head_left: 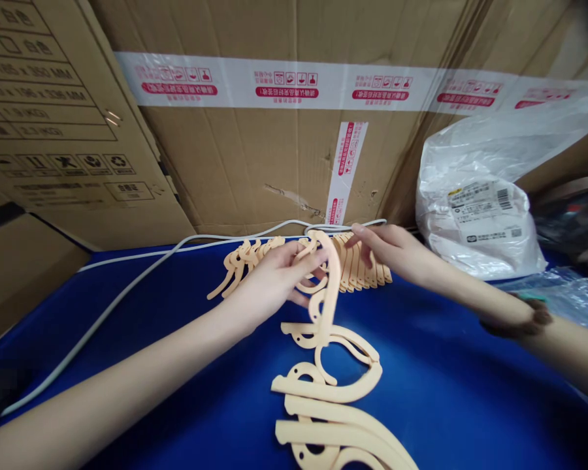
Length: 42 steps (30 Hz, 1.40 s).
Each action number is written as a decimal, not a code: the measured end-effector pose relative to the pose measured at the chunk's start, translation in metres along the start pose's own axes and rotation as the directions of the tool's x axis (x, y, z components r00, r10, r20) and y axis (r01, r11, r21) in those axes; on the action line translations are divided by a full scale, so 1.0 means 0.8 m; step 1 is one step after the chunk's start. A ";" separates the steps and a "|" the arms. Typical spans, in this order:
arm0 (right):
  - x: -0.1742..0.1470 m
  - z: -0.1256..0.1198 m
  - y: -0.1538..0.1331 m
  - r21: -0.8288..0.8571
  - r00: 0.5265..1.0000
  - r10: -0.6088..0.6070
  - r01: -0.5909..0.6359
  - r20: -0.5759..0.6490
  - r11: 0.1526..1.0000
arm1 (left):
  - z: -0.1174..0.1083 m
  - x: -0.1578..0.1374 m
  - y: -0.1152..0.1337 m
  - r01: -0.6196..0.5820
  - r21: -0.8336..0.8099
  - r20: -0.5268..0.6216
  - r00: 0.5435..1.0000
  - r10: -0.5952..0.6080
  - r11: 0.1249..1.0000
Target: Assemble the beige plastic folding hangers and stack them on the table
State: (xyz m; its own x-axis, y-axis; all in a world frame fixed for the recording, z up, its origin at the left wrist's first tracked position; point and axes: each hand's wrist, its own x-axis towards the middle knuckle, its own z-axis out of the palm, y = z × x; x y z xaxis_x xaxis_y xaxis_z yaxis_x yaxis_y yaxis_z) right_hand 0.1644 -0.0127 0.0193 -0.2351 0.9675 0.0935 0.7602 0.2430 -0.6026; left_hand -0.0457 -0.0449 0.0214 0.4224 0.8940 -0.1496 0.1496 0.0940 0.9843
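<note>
My left hand [287, 267] is closed on a cream plastic folding hanger part [331, 287], a long curved arm with a hooked loop, held tilted above the blue surface. Just right of it, my right hand [385, 248] has its fingers apart over a row of similar hanger parts [360, 271] lined up close together. Whether its fingertips touch the row I cannot tell. More hanger parts [235, 267] stand in line left of and behind my left hand. Nearer to me, several curved hanger parts [345, 388] lie overlapping on the blue surface, the closest cut off by the picture's lower edge.
A large taped cardboard box [255, 150] walls off the back, and a printed carton [53, 130] stands at the left. A white cable [122, 307] runs along the back and left. A white plastic bag [475, 202] sits at the right beside clear wrapping [563, 294].
</note>
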 end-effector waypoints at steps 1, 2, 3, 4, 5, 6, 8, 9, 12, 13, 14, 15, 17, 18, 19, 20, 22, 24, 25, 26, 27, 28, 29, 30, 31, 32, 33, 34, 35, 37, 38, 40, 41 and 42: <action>-0.008 0.003 -0.011 0.215 0.995 -0.034 0.013 0.095 0.977 | 0.000 0.002 0.003 -0.001 -0.026 0.002 1.000 0.001 1.000; -0.016 0.004 -0.021 0.353 0.983 -0.082 0.018 0.167 0.936 | 0.001 0.003 0.007 -0.003 -0.042 -0.003 1.000 0.003 0.999; -0.022 0.005 -0.029 0.423 0.976 -0.129 0.043 0.177 0.905 | 0.000 0.004 0.011 -0.017 -0.043 -0.012 1.000 0.017 0.999; -0.026 0.003 -0.034 0.457 0.972 -0.158 0.064 0.171 0.887 | -0.001 0.004 0.016 -0.057 -0.019 -0.017 0.998 0.057 0.998; -0.029 -0.001 -0.038 0.465 0.975 -0.168 0.083 0.144 0.881 | -0.003 0.003 0.022 -0.113 0.024 -0.021 0.993 0.113 0.993; -0.031 -0.006 -0.039 0.447 0.981 -0.167 0.106 0.099 0.888 | -0.006 0.001 0.028 -0.171 0.086 -0.025 0.984 0.174 0.982; -0.032 -0.020 -0.038 0.324 0.986 -0.166 0.161 -0.011 0.932 | -0.013 -0.004 0.039 -0.270 0.261 -0.041 0.956 0.290 0.927; -0.031 -0.026 -0.037 0.216 0.979 -0.191 0.203 -0.076 0.955 | -0.017 -0.006 0.043 -0.288 0.347 -0.042 0.946 0.322 0.892; -0.031 -0.033 -0.036 -0.157 0.915 -0.345 0.317 -0.209 0.936 | -0.022 -0.011 0.045 -0.323 0.528 -0.007 0.923 0.384 0.786; -0.031 -0.032 -0.036 -0.252 0.895 -0.387 0.331 -0.220 0.909 | -0.022 -0.012 0.042 -0.340 0.572 0.011 0.913 0.408 0.746; -0.031 -0.029 -0.036 -0.320 0.887 -0.412 0.335 -0.211 0.886 | -0.020 -0.012 0.038 -0.356 0.614 0.028 0.901 0.432 0.704; -0.030 -0.025 -0.036 -0.361 0.890 -0.416 0.332 -0.184 0.871 | -0.017 -0.012 0.033 -0.365 0.655 0.039 0.890 0.453 0.661; -0.028 -0.016 -0.033 -0.367 0.915 -0.392 0.334 -0.094 0.868 | -0.012 -0.008 0.021 -0.358 0.724 0.054 0.882 0.468 0.590; -0.026 -0.013 -0.030 -0.328 0.927 -0.374 0.340 -0.042 0.881 | -0.011 -0.005 0.015 -0.341 0.747 0.052 0.886 0.462 0.570; -0.023 -0.010 -0.026 -0.261 0.935 -0.356 0.344 0.005 0.902 | -0.010 -0.001 0.009 -0.325 0.763 0.047 0.890 0.453 0.559; -0.021 -0.009 -0.022 -0.177 0.940 -0.337 0.339 0.044 0.924 | -0.010 0.004 0.004 -0.312 0.771 0.038 0.892 0.450 0.555; -0.016 -0.009 -0.014 0.006 0.952 -0.296 0.296 0.073 0.955 | -0.014 0.017 -0.003 -0.295 0.776 0.008 0.889 0.458 0.558; -0.012 -0.011 -0.009 0.166 0.971 -0.234 0.222 0.053 0.961 | -0.021 0.034 -0.009 -0.278 0.776 -0.027 0.882 0.471 0.566; -0.012 -0.013 -0.008 0.230 0.979 -0.200 0.185 0.040 0.955 | -0.024 0.043 -0.012 -0.249 0.783 -0.046 0.890 0.453 0.570; -0.012 -0.014 -0.008 0.289 0.985 -0.171 0.156 0.027 0.944 | -0.028 0.051 -0.014 -0.207 0.798 -0.051 0.912 0.407 0.566; -0.012 -0.015 -0.010 0.348 0.988 -0.152 0.134 0.023 0.928 | -0.031 0.058 -0.017 -0.164 0.816 -0.056 0.932 0.359 0.555; -0.013 -0.016 -0.011 0.399 0.990 -0.141 0.120 0.023 0.909 | -0.033 0.064 -0.020 -0.142 0.826 -0.058 0.941 0.333 0.545; -0.014 -0.016 -0.013 0.445 0.991 -0.133 0.112 0.017 0.889 | -0.035 0.069 -0.021 -0.121 0.838 -0.067 0.945 0.319 0.532; -0.015 -0.017 -0.015 0.489 0.993 -0.120 0.102 0.007 0.866 | -0.036 0.072 -0.022 -0.101 0.853 -0.083 0.942 0.325 0.512; -0.017 -0.017 -0.017 0.533 0.995 -0.097 0.086 -0.007 0.842 | -0.036 0.072 -0.022 -0.080 0.869 -0.110 0.932 0.347 0.488; -0.018 -0.018 -0.018 0.576 0.998 -0.063 0.068 -0.029 0.814 | -0.036 0.071 -0.021 -0.051 0.884 -0.144 0.916 0.374 0.465; -0.019 -0.018 -0.018 0.623 0.998 -0.023 0.054 -0.058 0.780 | -0.035 0.068 -0.019 -0.028 0.891 -0.176 0.899 0.402 0.453; -0.020 -0.019 -0.017 0.672 0.995 0.015 0.052 -0.094 0.738 | -0.033 0.064 -0.016 -0.025 0.884 -0.199 0.884 0.422 0.467; -0.020 -0.019 -0.015 0.718 0.988 0.047 0.072 -0.145 0.692 | -0.031 0.058 -0.012 -0.048 0.850 -0.209 0.884 0.418 0.525; -0.020 -0.021 -0.009 0.768 0.958 0.087 0.164 -0.274 0.619 | -0.023 0.044 -0.005 -0.153 0.639 -0.149 0.937 0.316 0.754; -0.020 -0.023 -0.005 0.768 0.937 0.097 0.212 -0.335 0.605 | -0.019 0.035 -0.003 -0.157 0.443 -0.076 0.975 0.211 0.883; -0.020 -0.027 0.003 0.702 0.909 0.064 0.270 -0.411 0.659 | -0.008 0.018 -0.001 -0.026 0.096 0.135 0.991 0.013 0.995; -0.020 -0.030 0.007 0.617 0.904 0.008 0.286 -0.428 0.733 | -0.002 0.010 -0.002 0.021 -0.013 0.148 0.989 -0.018 1.000; -0.021 -0.033 0.010 0.479 0.899 -0.083 0.305 -0.430 0.823 | 0.003 0.003 -0.003 0.074 -0.104 0.121 0.991 -0.062 0.992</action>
State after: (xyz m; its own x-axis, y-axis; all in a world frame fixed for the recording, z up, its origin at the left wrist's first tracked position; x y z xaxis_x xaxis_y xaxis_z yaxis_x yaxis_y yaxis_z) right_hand 0.1905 -0.0255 0.0338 -0.0139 0.8802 0.4744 0.2640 0.4608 -0.8473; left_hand -0.0429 -0.0442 0.0186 0.5176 0.8268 -0.2203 0.0872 0.2052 0.9748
